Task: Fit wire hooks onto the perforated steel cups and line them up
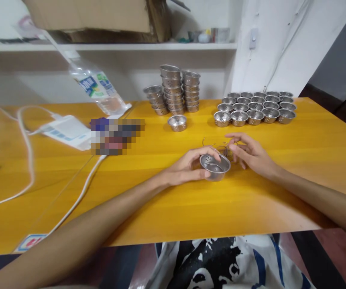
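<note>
My left hand [185, 166] grips a small round metal strainer cup [216, 175] by its side, the thumb at the near rim and fingers over the far rim. The cup's open top faces up, and holes show in its inner wall. Just to the right, my right hand [254, 155] is held with its fingers apart, beside a small tangle of thin bent wires [224, 150] behind the cup. Nothing is plainly visible between its fingers. The cup and left fingers partly hide the wires.
A single strainer cup [177, 123] stands before stacked cups [173, 90]. Rows of cups [255, 117] sit at back right. On the left are a plastic bottle [100, 88], a white box-like device [67, 131] and a white cable [85, 184]. A shelf [115, 47] runs behind.
</note>
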`<state>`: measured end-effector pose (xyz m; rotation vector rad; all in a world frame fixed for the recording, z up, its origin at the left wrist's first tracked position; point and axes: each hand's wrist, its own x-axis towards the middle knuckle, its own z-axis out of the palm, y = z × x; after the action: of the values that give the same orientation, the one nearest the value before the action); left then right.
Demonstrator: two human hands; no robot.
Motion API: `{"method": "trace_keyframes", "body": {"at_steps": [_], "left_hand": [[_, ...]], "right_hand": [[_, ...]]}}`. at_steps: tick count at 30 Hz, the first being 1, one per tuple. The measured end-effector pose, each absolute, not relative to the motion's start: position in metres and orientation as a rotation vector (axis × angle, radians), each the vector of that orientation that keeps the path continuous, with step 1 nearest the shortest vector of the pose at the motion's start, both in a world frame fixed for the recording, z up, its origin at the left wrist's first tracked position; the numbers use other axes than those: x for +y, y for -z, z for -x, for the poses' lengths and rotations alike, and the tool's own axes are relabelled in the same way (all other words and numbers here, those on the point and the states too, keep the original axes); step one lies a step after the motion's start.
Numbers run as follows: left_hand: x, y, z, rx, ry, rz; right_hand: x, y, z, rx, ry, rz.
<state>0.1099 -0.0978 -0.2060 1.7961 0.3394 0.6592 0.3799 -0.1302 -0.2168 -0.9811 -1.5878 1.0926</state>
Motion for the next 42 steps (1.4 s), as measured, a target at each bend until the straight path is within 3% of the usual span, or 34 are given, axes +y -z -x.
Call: {"method": "trace_keyframes", "body": {"at_steps": [6, 11, 19, 42], "left_hand": [[-0.113, 0.203, -0.116, 0.302, -0.603, -1.803], [-0.118, 0.204, -0.119, 0.309, -0.565, -1.824], [-0.125, 0.207, -0.123, 0.391, -0.607, -1.764], [-0.121, 0.213, -0.125, 0.422, -0.626, -1.83]], "right_hand": [[-0.131, 0.215, -0.38, -1.876, -0.685, 1.022], [-0.13, 0.213, -0.382, -2.001, -0.73, 0.937], [-0.133, 0.213, -0.382, -2.058, -0.401, 0.869], [-0.146, 0.208, -0.374, -1.971, -0.306, 0.878]]}}
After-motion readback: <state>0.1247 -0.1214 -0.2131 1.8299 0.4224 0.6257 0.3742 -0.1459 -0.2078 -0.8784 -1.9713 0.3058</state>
